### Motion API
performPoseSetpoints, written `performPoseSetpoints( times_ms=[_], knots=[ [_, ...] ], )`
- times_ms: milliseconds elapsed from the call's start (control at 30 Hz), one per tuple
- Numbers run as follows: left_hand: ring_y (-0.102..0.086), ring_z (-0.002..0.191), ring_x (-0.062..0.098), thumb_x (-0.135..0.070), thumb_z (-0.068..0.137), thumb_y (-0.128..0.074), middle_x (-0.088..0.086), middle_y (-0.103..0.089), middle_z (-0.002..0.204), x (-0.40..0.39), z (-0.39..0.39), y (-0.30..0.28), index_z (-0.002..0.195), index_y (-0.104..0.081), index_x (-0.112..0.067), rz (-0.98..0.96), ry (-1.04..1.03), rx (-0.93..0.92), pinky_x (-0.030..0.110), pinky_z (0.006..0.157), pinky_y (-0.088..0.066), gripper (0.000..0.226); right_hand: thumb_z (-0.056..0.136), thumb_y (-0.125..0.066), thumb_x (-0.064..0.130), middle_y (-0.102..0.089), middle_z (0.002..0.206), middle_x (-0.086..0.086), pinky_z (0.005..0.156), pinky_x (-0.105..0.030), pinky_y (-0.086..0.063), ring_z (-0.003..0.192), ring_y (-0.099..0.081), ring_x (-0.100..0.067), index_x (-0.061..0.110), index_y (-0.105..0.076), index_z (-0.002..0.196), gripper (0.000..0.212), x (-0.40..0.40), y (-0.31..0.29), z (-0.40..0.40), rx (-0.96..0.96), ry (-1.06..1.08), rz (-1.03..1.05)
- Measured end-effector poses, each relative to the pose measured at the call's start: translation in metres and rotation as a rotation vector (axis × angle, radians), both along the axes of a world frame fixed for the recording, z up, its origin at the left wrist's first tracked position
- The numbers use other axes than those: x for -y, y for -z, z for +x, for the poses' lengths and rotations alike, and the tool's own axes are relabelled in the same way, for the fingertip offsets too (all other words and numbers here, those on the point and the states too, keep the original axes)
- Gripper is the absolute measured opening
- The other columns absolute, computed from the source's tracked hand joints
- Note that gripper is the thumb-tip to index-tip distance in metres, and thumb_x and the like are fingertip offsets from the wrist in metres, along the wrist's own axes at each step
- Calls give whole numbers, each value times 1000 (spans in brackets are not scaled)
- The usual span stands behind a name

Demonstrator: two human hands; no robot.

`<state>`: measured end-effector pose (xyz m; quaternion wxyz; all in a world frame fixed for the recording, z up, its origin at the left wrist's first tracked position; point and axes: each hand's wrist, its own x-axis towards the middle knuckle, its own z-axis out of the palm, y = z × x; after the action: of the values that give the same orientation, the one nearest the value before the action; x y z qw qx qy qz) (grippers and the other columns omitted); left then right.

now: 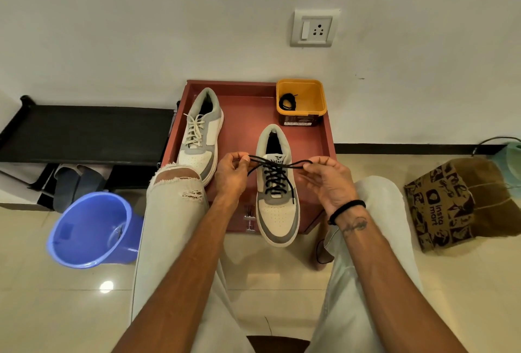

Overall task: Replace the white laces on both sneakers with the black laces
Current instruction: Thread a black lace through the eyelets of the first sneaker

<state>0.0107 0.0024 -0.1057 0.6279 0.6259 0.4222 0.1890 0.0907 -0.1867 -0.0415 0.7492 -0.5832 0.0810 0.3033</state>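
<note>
both hands pinch the black lace: left hand and right hand fingers clamp one end each, the near shoe between them. uneven pulling could leave lopsided ends; the far shoe keeps white laces.

Home room, glossy tiled floor, wall socket, blue bucket, low shoe rack, paper shopping bag
</note>
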Motion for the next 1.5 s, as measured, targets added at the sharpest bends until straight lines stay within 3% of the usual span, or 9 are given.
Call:
performPoseSetpoints(
  times_ms=[133,433,633,733,833,967,1100,1233,1500],
  knots=[
    [-73,102,19,-22,103,-62,0,-78,98,-1,-1,-2,105,-65,-22,-22,19,4,39,98,-56,3,83,-63,-12,-75,86,-22,75,-40,-60,75,-72,-28,6,-66,87,18,-4,-5,-4,90,19,-77],
    [-71,102,22,-20,102,-63,4,-75,104,0,1,-7,101,-66,-25,-20,4,-31,41,96,-57,5,77,-56,-1,-49,55,-2,47,-26,-38,49,-42,-17,9,-61,74,12,-4,1,1,93,23,-355],
    [-74,102,25,-22,102,-63,4,-77,105,-3,1,-3,98,-65,-29,-77,-7,-26,51,97,-57,8,75,-63,6,-49,62,1,48,-25,-34,53,-40,-13,15,-62,73,9,-5,5,3,42,-8,-438],
    [-75,99,22,-19,102,-62,6,-76,107,2,0,-10,102,-65,-24,-102,-18,35,44,96,-59,6,79,-63,2,-56,61,1,54,-27,-45,55,-50,-14,13,-64,77,12,-4,5,5,-35,24,-219],
    [-73,101,21,-21,103,-62,4,-74,109,6,0,-16,102,-64,-28,-46,-21,101,33,87,-59,8,86,-61,-1,-74,86,-9,72,-33,-57,81,-71,-21,11,-63,83,12,-4,5,8,-81,16,75],
    [-72,98,14,-22,105,-58,2,-76,106,10,5,-23,107,-63,-25,-21,29,185,24,79,-53,6,93,-59,-1,-73,111,-23,91,-44,-59,105,-73,-35,10,-58,94,11,-19,8,9,-69,-54,285],
    [-69,82,12,-22,108,-51,6,-79,101,12,7,-29,111,-58,-22,-93,116,208,28,73,-50,8,102,-57,21,-72,85,-12,73,-36,-60,73,-71,-25,11,-60,100,10,-35,15,12,-50,-42,214],
    [-58,68,11,-20,110,-45,6,-74,85,13,11,-26,110,-53,-20,-111,178,215,26,63,-45,8,103,-58,32,-49,61,0,57,-26,-41,51,-43,-12,11,-66,88,27,-44,27,13,95,-78,42],
    [-55,63,2,-18,108,-44,-10,-55,72,13,25,-16,104,-53,-25,-24,140,160,27,66,-44,12,99,-65,28,-54,59,2,63,-32,-48,59,-49,-12,9,-71,78,29,-59,36,20,360,-28,-167]
  ],
)
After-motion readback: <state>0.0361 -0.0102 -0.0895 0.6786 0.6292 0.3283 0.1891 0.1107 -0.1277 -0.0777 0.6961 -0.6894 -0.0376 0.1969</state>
